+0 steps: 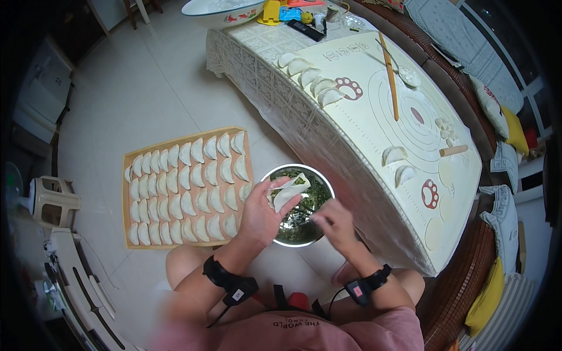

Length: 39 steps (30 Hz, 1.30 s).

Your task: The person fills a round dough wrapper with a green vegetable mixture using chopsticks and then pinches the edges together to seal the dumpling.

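My left hand (262,210) holds a partly folded dumpling (290,192) with green filling showing in its fold. Below it stands a steel bowl (331,188) of chopped green filling. Over the bowl's right side is my right hand (334,221), its fingers curled around what looks like a thin dark utensil reaching into the filling. Left of the bowl, a wooden tray (184,141) bears rows of folded dumplings (186,202). More folded dumplings (330,96) lie along the edge of the pale dough mat (373,127), near flat round wrappers (434,234).
The cloth-covered table (281,94) bears a long rolling pin (390,79), a short wooden roller (453,151), a spoon with white flour (409,76), dough pieces (445,129), a black remote control (306,30) and a large enamel basin (221,15). A sofa (452,302) runs along the right.
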Motion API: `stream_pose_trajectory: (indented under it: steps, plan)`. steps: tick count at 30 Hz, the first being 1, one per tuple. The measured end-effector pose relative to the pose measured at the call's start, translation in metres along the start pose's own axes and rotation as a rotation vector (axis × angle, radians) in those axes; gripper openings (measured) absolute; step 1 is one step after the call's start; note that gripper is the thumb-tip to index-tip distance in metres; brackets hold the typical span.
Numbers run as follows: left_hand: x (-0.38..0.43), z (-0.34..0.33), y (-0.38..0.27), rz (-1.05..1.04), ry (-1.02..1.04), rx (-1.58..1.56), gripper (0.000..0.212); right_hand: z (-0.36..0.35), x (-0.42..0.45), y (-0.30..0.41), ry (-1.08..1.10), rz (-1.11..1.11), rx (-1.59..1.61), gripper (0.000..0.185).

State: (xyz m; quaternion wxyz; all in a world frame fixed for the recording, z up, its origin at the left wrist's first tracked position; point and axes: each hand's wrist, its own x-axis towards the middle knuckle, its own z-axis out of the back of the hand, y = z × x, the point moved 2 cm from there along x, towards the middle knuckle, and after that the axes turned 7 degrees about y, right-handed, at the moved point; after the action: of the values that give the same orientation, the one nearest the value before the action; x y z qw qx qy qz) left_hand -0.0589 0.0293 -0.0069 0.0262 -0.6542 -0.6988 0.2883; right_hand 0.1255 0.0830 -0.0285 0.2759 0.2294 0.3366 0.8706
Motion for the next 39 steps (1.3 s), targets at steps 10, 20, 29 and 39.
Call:
stream_pose_trajectory:
  steps: [10,20,29,39]
  plan:
    - [0.006,0.03,0.0,0.023,-0.046,0.058,0.033,0.103,-0.031,0.006,-0.499,-0.318,0.533,0.036]
    - [0.006,0.057,0.003,0.08,-0.107,0.132,0.037,0.118,-0.033,0.015,-0.48,-0.333,0.766,0.054]
    - [0.006,0.057,0.008,0.149,-0.08,0.169,0.034,0.105,-0.03,0.02,-0.402,-0.297,0.768,0.047]
    - [0.005,0.053,0.01,0.176,-0.1,0.268,0.036,0.098,-0.029,0.023,-0.315,-0.29,0.781,0.034]
